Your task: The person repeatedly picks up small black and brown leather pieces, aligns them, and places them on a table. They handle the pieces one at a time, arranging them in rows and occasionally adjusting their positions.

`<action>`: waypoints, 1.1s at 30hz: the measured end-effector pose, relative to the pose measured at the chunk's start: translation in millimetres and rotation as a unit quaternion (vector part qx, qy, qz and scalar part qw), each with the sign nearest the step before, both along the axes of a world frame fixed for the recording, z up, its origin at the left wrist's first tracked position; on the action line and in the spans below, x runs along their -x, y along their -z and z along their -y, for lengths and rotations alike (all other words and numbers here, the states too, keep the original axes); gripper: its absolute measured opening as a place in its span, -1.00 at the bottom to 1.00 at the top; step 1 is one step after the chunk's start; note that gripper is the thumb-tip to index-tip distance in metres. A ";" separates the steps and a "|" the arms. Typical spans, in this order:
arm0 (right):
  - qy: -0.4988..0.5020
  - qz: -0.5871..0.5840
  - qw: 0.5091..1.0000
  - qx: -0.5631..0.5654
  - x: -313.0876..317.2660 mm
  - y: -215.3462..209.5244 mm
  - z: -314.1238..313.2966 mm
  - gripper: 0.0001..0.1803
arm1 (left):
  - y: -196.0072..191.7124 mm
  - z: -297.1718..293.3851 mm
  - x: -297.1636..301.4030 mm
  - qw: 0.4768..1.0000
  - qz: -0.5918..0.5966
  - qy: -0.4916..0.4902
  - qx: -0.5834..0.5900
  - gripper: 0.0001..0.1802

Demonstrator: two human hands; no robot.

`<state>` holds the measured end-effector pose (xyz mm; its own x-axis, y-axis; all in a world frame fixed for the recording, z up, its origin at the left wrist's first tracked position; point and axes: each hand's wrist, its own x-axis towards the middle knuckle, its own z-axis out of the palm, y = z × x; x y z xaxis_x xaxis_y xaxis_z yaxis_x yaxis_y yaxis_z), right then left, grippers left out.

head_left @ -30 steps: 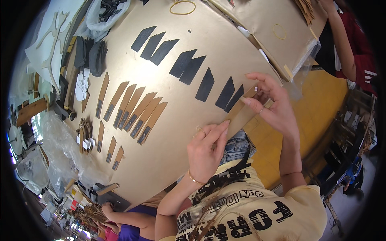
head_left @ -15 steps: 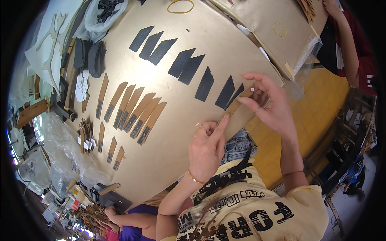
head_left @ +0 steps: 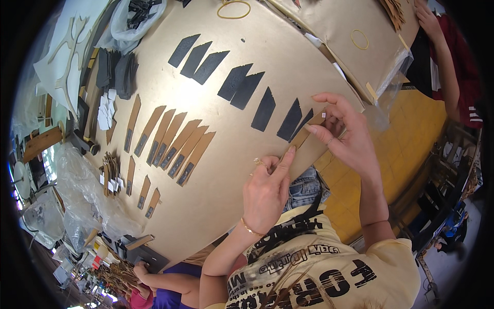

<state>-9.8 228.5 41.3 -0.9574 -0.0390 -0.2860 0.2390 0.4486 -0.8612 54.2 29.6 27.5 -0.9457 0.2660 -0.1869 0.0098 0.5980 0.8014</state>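
At the near edge of the table, a slim brown strip with slanted ends, perhaps leather, lies between my hands. My left hand has its index finger stretched along the strip's near end and its other fingers curled under. At the far end, my right hand pinches the strip between thumb and fingers, close to a small white label. Just left of the strip are slant-cut black pieces. More black pieces run in a slanting row up the table.
Brown strips with dark patches lie in rows at left on the table. Behind them are stacked black pieces, white tags and a plastic bag. A rubber band lies far off. Another person's arm shows at right.
The view has shifted very slightly. Both hands keep nearly the same hold and place on the brown strip.
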 end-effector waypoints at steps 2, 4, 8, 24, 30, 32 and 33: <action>0.002 0.004 1.000 0.000 0.1 -0.3 0.2 -0.51 | 0.6 -0.3 0.6 1.000 -0.009 0.002 -0.001 -0.36; 0.002 0.005 1.000 0.000 0.1 -0.4 0.3 -0.51 | 1.0 -0.8 1.0 1.000 -0.014 0.004 0.002 -0.36; 0.004 0.001 1.000 0.002 -0.2 0.1 0.0 -0.51 | 1.2 -1.8 0.9 1.000 -0.018 0.011 0.020 -0.37; 0.047 0.004 0.999 0.016 -3.2 1.3 6.1 -0.58 | 10.1 -9.8 -6.7 0.989 -0.099 0.041 0.099 -0.39; 0.051 -0.010 0.999 -0.002 -7.9 5.7 6.5 -0.56 | 4.3 -12.9 -5.2 0.990 -0.071 0.044 0.114 -0.38; 0.057 -0.020 0.998 -0.007 -9.6 7.4 7.1 -0.52 | 4.0 -12.9 -4.6 0.989 -0.075 0.044 0.115 -0.39; 0.060 -0.024 0.998 -0.009 -10.4 8.3 7.7 -0.50 | 4.1 -12.8 -4.5 0.989 -0.077 0.045 0.116 -0.39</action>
<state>0.6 220.8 33.0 -0.9676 0.0824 -0.2386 0.2504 0.4349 -0.8650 58.7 42.4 23.4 -0.9424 0.3162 -0.1086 0.1819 0.7575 0.6270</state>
